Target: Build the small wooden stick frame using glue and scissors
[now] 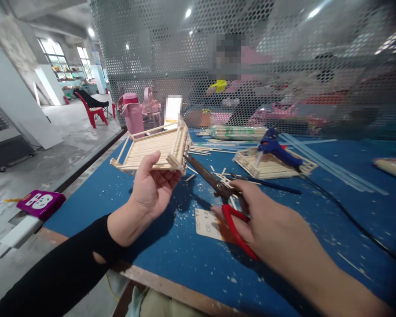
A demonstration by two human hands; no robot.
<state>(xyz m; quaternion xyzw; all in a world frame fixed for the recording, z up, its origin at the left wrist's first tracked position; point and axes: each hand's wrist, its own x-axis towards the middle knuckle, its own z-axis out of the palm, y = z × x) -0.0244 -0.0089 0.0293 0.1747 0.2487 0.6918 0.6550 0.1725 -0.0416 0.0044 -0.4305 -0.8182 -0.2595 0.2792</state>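
My left hand [153, 189] is closed around the near edge of a small model made of thin wooden sticks [152, 147], thumb on its slatted face. It is held tilted above the blue table. My right hand [267, 215] grips scissors [221, 189] with red handles and dark, worn blades. The blade tips reach the right end of the stick model; whether they touch a stick is hard to tell. Below the scissors lie short cut stick pieces [222, 176] and a printed card [206, 222].
A blue glue gun [277, 152] rests on a second stick-built piece [267, 165], its cable running right. Translucent glue sticks [333, 165] and a bagged stick bundle [240, 132] lie behind. Pink bottles [133, 114] stand by a perforated metal screen [185, 53]. Beyond it is another person.
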